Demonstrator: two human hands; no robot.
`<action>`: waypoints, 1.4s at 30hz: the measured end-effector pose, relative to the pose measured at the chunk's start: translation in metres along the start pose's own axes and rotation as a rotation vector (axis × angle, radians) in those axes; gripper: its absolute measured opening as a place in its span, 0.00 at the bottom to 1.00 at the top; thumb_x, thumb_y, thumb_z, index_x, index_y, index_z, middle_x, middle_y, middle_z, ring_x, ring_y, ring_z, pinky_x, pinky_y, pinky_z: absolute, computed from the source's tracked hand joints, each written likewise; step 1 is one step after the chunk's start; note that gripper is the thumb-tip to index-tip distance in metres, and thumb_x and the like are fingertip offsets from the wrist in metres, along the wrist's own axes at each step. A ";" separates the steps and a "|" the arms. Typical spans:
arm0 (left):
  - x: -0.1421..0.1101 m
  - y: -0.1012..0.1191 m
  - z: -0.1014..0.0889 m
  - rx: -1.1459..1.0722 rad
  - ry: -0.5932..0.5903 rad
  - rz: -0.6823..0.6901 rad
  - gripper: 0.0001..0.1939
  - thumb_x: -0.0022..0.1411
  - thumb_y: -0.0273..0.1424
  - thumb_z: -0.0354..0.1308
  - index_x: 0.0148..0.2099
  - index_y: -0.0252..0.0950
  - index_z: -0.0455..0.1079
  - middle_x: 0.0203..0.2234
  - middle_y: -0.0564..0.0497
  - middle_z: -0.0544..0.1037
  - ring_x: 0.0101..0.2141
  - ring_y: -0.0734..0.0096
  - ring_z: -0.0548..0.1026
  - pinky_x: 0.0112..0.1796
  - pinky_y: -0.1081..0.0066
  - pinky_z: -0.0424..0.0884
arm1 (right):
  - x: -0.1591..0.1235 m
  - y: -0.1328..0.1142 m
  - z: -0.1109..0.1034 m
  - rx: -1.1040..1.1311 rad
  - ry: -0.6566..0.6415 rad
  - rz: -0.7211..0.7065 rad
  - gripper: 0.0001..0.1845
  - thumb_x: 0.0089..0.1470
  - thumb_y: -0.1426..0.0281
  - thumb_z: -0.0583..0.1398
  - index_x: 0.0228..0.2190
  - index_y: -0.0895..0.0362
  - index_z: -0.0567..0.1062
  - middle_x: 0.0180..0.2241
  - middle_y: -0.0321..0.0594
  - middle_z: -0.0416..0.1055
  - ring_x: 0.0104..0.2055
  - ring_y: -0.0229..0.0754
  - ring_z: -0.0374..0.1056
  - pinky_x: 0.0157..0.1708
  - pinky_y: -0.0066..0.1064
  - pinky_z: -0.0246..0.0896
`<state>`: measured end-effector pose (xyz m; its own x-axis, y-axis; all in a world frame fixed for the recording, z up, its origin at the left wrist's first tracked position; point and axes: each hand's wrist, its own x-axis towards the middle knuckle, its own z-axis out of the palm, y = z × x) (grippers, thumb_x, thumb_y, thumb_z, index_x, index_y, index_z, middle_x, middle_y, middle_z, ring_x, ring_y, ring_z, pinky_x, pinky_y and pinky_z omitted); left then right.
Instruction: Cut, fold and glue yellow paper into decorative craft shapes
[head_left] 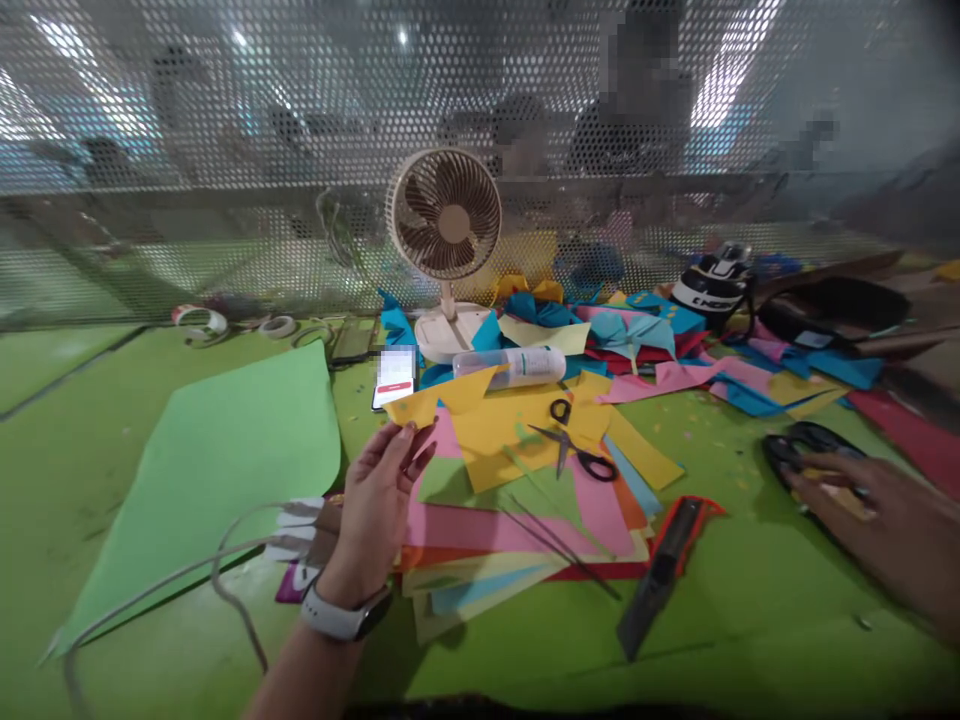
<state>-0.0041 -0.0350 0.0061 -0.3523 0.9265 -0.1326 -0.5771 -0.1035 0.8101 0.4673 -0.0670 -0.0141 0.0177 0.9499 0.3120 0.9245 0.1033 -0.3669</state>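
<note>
Holding a thin yellow paper piece (pixel 451 392) up near the middle, over the lower left of the paper pile (pixel 469 527), its lower edge pinched in the nearly closed left hand (pixel 379 505), with the fan (pixel 452 222) at 12 o'clock and the scissors (pixel 564 442) at 4. Reaching to 3 o'clock with the right hand (pixel 892 510), fingers half bent over a black tool (pixel 780 458), too blurry to tell if gripped. Seems to be a hold-and-reach step, calling for a soft pinch and a sure grip.
</note>
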 end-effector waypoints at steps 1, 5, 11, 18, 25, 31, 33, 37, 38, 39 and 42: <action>0.000 0.000 0.000 -0.002 -0.001 0.008 0.10 0.46 0.25 0.67 0.34 0.36 0.73 0.30 0.53 0.81 0.39 0.67 0.78 0.37 0.73 0.73 | 0.003 -0.031 0.005 -0.018 -0.065 -0.015 0.13 0.51 0.57 0.58 0.39 0.48 0.71 0.41 0.50 0.71 0.40 0.55 0.68 0.34 0.44 0.59; 0.001 -0.001 -0.001 0.016 -0.008 0.004 0.09 0.46 0.25 0.67 0.33 0.37 0.73 0.31 0.53 0.81 0.41 0.64 0.77 0.38 0.72 0.73 | 0.006 -0.149 0.033 0.159 -0.442 -0.379 0.12 0.59 0.61 0.51 0.34 0.54 0.71 0.35 0.42 0.71 0.37 0.43 0.67 0.37 0.35 0.60; 0.002 -0.001 -0.003 0.004 0.011 -0.026 0.10 0.46 0.25 0.67 0.33 0.37 0.73 0.29 0.53 0.81 0.38 0.67 0.78 0.39 0.71 0.73 | -0.008 -0.199 0.071 -0.034 -0.659 -0.580 0.14 0.51 0.60 0.61 0.34 0.58 0.70 0.35 0.44 0.71 0.36 0.47 0.67 0.34 0.35 0.60; 0.003 0.001 -0.003 -0.029 -0.003 -0.061 0.09 0.46 0.24 0.66 0.33 0.36 0.73 0.30 0.52 0.81 0.39 0.67 0.78 0.40 0.70 0.72 | 0.000 -0.200 0.063 0.111 -0.734 -0.353 0.08 0.57 0.70 0.55 0.39 0.59 0.70 0.29 0.41 0.73 0.32 0.44 0.69 0.31 0.32 0.60; 0.003 -0.002 -0.005 -0.028 0.015 -0.071 0.10 0.45 0.24 0.67 0.33 0.36 0.73 0.30 0.53 0.81 0.39 0.66 0.78 0.39 0.71 0.73 | 0.020 -0.200 0.048 0.990 -0.827 0.087 0.16 0.51 0.60 0.60 0.37 0.59 0.75 0.24 0.37 0.72 0.26 0.37 0.69 0.26 0.29 0.66; 0.003 -0.002 -0.003 -0.048 0.036 -0.075 0.10 0.45 0.24 0.68 0.33 0.36 0.73 0.29 0.53 0.81 0.39 0.66 0.78 0.38 0.72 0.72 | 0.037 -0.209 0.060 1.031 -0.515 0.006 0.14 0.50 0.60 0.61 0.32 0.58 0.75 0.22 0.36 0.72 0.24 0.36 0.69 0.25 0.26 0.65; 0.002 -0.002 -0.003 -0.024 0.046 -0.082 0.10 0.46 0.25 0.67 0.33 0.36 0.72 0.30 0.53 0.81 0.40 0.66 0.78 0.38 0.72 0.72 | 0.041 -0.213 0.066 0.853 -0.435 -0.168 0.13 0.53 0.61 0.59 0.30 0.58 0.75 0.23 0.37 0.72 0.24 0.35 0.68 0.24 0.25 0.62; 0.003 -0.004 -0.004 0.010 0.040 -0.083 0.10 0.46 0.26 0.68 0.33 0.36 0.72 0.31 0.52 0.81 0.41 0.65 0.77 0.39 0.72 0.72 | 0.049 -0.219 0.074 0.589 -0.385 -0.489 0.13 0.56 0.63 0.56 0.28 0.57 0.76 0.24 0.38 0.72 0.26 0.36 0.67 0.28 0.26 0.61; 0.003 -0.004 -0.004 0.011 0.042 -0.083 0.11 0.45 0.26 0.68 0.34 0.36 0.72 0.31 0.52 0.81 0.41 0.65 0.77 0.39 0.72 0.72 | 0.052 -0.219 0.074 0.573 -0.420 -0.518 0.13 0.56 0.64 0.56 0.27 0.57 0.76 0.24 0.38 0.73 0.26 0.36 0.67 0.28 0.26 0.61; 0.003 -0.004 -0.004 0.012 0.048 -0.085 0.11 0.45 0.26 0.68 0.34 0.36 0.72 0.31 0.52 0.80 0.41 0.65 0.77 0.38 0.72 0.72 | 0.056 -0.218 0.074 0.571 -0.472 -0.524 0.12 0.55 0.65 0.56 0.27 0.57 0.76 0.24 0.38 0.73 0.26 0.35 0.67 0.27 0.25 0.61; 0.003 -0.004 -0.003 0.022 0.067 -0.086 0.11 0.46 0.26 0.67 0.34 0.36 0.72 0.31 0.52 0.80 0.41 0.65 0.77 0.38 0.72 0.72 | 0.070 -0.213 0.072 0.605 -0.657 -0.442 0.12 0.54 0.65 0.56 0.27 0.57 0.77 0.24 0.37 0.75 0.24 0.36 0.68 0.23 0.24 0.60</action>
<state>-0.0051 -0.0329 0.0011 -0.3513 0.9051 -0.2395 -0.5910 -0.0159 0.8065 0.2438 -0.0014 0.0232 -0.6647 0.7456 0.0479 0.4446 0.4462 -0.7767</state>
